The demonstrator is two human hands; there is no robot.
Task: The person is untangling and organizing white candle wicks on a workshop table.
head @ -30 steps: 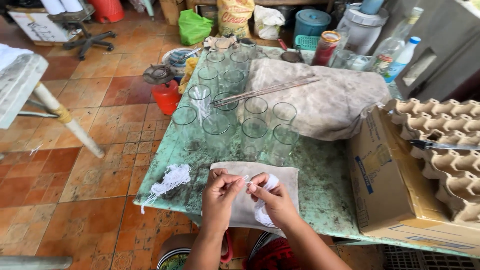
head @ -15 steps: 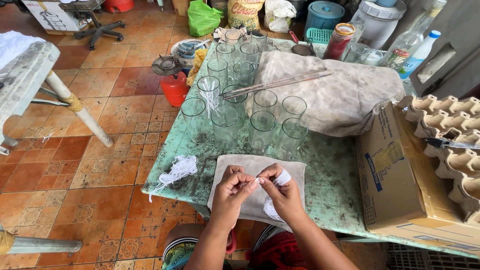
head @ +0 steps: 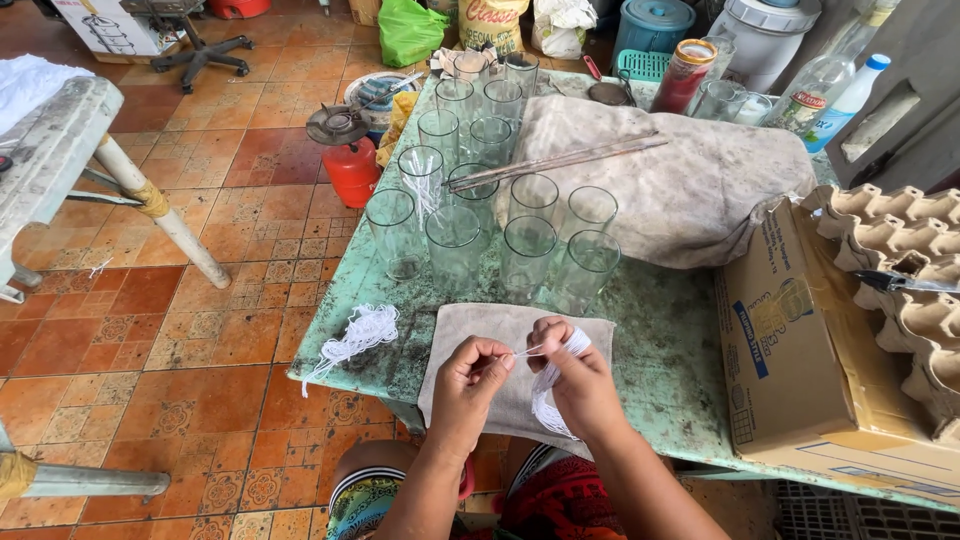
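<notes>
Just right of the hands (head: 525,375) lies a brown cardboard box (head: 800,340), its side panel bearing a blue printed stripe and small dark marks. Far ahead of the hands, at the table's back edge, stands a red cylindrical tin (head: 684,76) with a pale lid. Right of it, two clear plastic bottles: one (head: 822,92) with a red and white label, one (head: 850,105) with a blue cap. Beyond the table a yellowish printed sack (head: 494,24) stands beside a green bag (head: 410,32). Far ahead to the left, a white carton (head: 105,26) sits on the floor.
</notes>
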